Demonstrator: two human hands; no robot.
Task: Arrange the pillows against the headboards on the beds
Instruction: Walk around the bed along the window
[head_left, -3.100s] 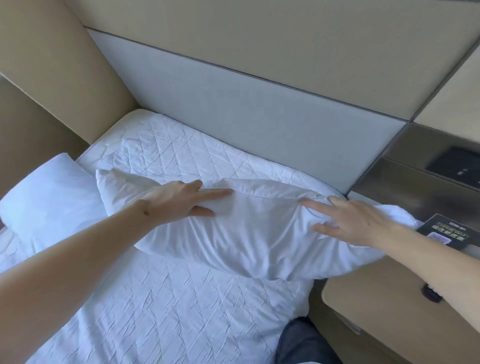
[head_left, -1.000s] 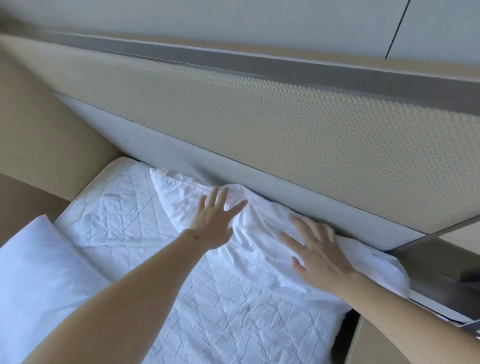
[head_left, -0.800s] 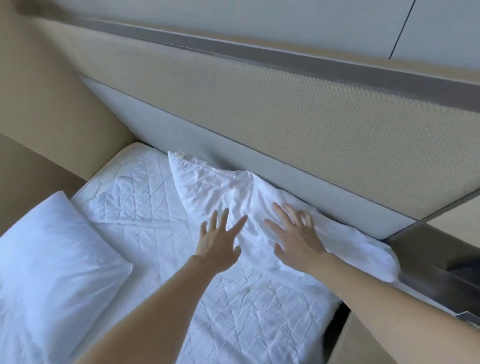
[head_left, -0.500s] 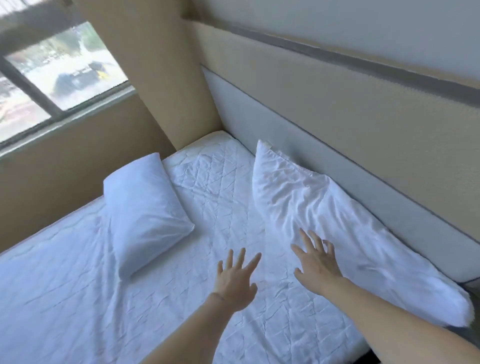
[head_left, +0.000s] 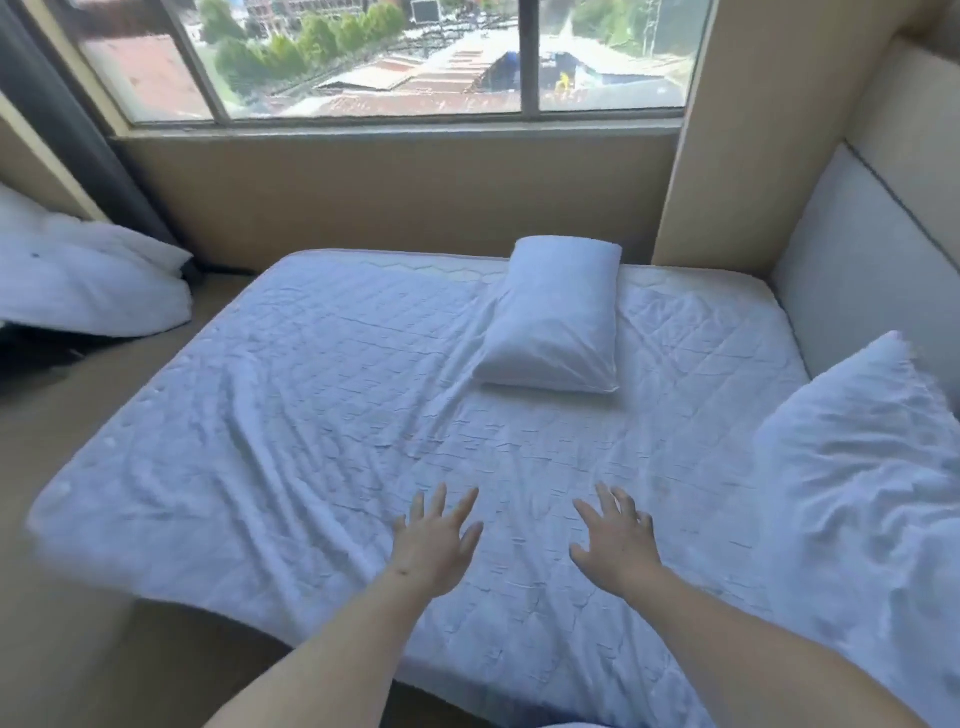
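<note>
Left hand (head_left: 435, 545) and right hand (head_left: 615, 543) both spread, empty, over bed (head_left: 311, 415). One pillow (head_left: 872, 493) leans against headboard (head_left: 852, 270); second pillow (head_left: 556, 317) flat mid-bed.

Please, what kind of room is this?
Probably a hotel bedroom, though a private bedroom is possible: a bed with only a white quilted cover, plain white pillows, a padded headboard on the wall, and a wide window above rooftops.
</note>
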